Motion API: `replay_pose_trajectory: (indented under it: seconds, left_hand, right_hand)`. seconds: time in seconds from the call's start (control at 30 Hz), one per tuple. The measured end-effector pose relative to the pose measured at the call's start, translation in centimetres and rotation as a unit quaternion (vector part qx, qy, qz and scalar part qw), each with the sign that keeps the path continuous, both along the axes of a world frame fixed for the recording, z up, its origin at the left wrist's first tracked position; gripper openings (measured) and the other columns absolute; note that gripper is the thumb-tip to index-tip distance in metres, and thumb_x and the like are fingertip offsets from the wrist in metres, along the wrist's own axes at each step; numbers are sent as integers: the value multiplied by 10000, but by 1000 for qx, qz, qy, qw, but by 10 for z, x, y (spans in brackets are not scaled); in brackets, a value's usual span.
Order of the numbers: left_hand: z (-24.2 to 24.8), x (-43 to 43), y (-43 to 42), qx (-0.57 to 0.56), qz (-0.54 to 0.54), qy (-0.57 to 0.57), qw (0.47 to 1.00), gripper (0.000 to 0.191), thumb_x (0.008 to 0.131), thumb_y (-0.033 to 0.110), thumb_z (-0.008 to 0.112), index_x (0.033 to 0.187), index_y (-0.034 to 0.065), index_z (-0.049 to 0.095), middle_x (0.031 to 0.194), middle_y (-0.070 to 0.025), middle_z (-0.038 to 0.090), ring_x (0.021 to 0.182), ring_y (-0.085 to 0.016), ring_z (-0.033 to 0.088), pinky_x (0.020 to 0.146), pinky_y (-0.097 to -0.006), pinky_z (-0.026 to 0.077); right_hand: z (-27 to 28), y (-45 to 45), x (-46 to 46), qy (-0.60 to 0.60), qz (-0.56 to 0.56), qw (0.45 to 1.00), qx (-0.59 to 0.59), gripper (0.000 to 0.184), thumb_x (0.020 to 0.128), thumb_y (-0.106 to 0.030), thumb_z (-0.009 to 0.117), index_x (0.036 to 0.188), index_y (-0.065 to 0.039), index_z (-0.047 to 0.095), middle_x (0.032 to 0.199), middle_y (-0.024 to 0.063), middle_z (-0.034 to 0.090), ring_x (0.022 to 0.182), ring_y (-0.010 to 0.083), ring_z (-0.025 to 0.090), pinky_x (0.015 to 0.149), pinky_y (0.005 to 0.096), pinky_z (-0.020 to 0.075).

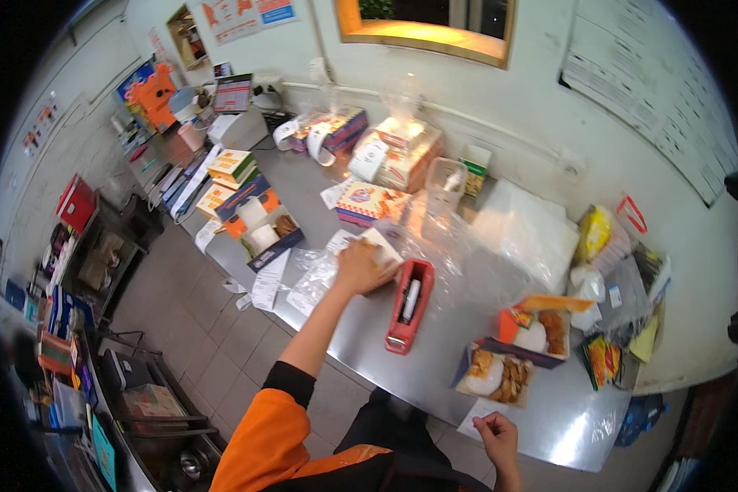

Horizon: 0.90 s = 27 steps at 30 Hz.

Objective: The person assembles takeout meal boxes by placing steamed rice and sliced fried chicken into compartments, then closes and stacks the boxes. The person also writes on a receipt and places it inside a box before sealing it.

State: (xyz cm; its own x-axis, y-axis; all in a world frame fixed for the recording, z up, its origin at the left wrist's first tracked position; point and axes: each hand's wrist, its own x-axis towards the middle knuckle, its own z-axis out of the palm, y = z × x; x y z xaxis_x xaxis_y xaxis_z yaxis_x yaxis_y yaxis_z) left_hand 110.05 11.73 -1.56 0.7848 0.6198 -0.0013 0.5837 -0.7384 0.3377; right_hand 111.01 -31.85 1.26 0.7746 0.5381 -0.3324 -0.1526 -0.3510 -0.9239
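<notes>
My left hand [358,269] rests over a small white food box [381,249] near the middle of the steel table, its fingers on the lid; whether it grips the box is unclear. Just right of it lies a red tape dispenser [409,307] with a marker in it. My right hand [498,433], fingers curled together, is at the table's front edge beside a white paper slip [481,418]; I cannot tell whether it holds anything. Above it stand two open meal boxes, one with rice and pieces of meat [491,376], the other with rice and fried chicken [540,335].
An open rice box [264,237] and stacked yellow boxes [230,166] stand at the left. Bagged boxes [400,157], a patterned box [372,203] and a plastic container [446,181] stand behind. White plastic bags [523,234] lie to the right; receipts [270,283] overhang the front edge.
</notes>
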Motion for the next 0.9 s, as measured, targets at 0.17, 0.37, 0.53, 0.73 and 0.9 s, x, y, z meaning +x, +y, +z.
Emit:
replay_pose_trajectory:
  seconds: [0.17,0.37,0.53,0.73,0.9]
  left_hand:
    - [-6,-45,11,40,-45,-214,975,598,811,454,604,1274,98,476,1372,-230,319,1288,-400,287,1028,-490,245]
    - [-3,-172,84,39,124,-299,945,351,741,174,695,1055,71,577,1156,-150,515,1085,-333,496,915,-412,380]
    - [-18,-251,187,64,264,-349,897,222,747,27,612,962,24,560,1013,-147,545,995,-319,519,867,-390,409]
    - [-69,-281,369,158,154,-116,969,308,685,31,610,990,70,596,1059,-101,550,1003,-298,510,837,-402,431]
    - [-99,-279,393,235,124,79,961,167,752,184,599,853,51,596,969,-95,568,902,-278,526,769,-417,414]
  right_hand:
    - [0,73,-9,-25,36,999,24,151,814,-121,685,737,-25,597,645,-5,521,577,60,472,506,209,365]
    - [16,208,31,-291,27,955,49,88,802,-34,612,885,-41,636,772,48,503,684,145,493,612,243,403]
    - [30,311,52,-316,-27,945,76,87,787,-22,624,873,-35,627,809,63,535,707,152,511,635,246,408]
    - [27,371,20,-329,54,942,47,96,773,4,643,860,-34,633,815,63,560,708,152,528,638,247,422]
    - [20,362,4,-265,29,963,44,126,763,13,654,881,-28,639,836,63,570,716,152,544,634,253,428]
